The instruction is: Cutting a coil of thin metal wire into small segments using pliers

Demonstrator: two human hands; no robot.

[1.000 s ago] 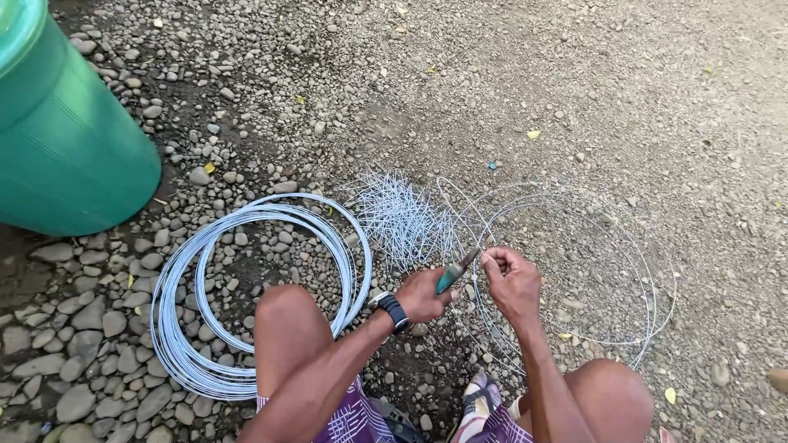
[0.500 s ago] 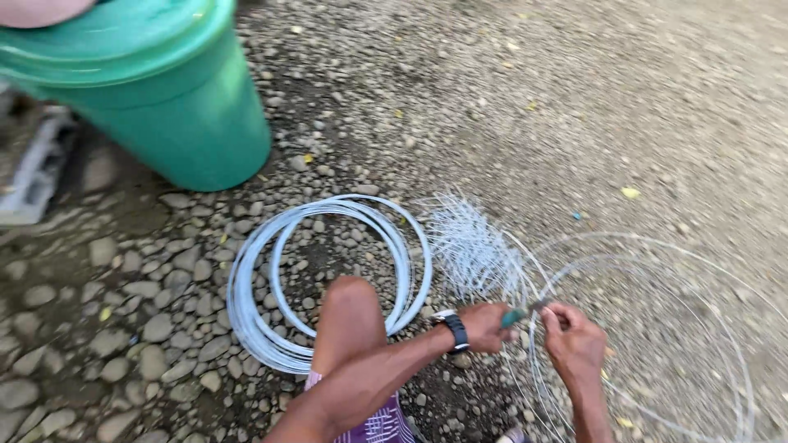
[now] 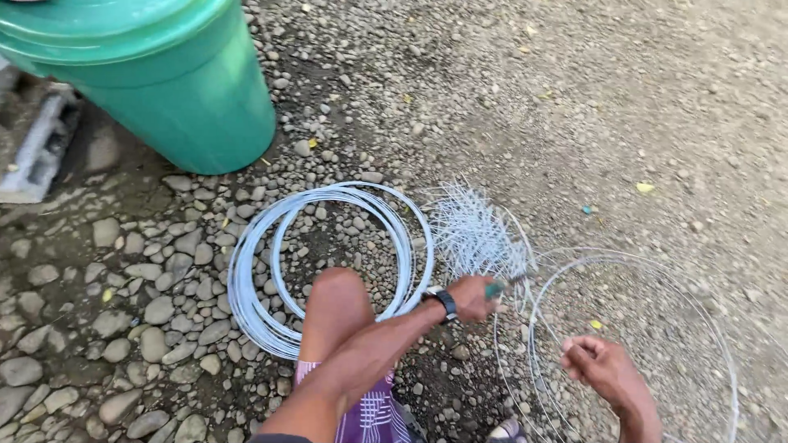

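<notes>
galvanised wire everywhere on the gravel (image 3: 640,98): thick coil (image 3: 328,262) lying left of centre, bundle of short cut pieces (image 3: 476,234) just beyond the left hand (image 3: 472,297), thin loops (image 3: 632,344) spread out to the right. left hand closed around a green-handled tool (image 3: 495,289), probably cutters, tip hidden among the strands. right hand (image 3: 603,371) curled shut on a loop strand, near and right. green drum (image 3: 156,82) far left, well apart.

judging the step as snipping wire to length:
- keep strand taut between both hands
- seat wire deep in the blades before squeezing
- angle cut end away from face and bare knee (image 3: 336,287)
- drop each piece onto the bundle, ends aligned
</notes>
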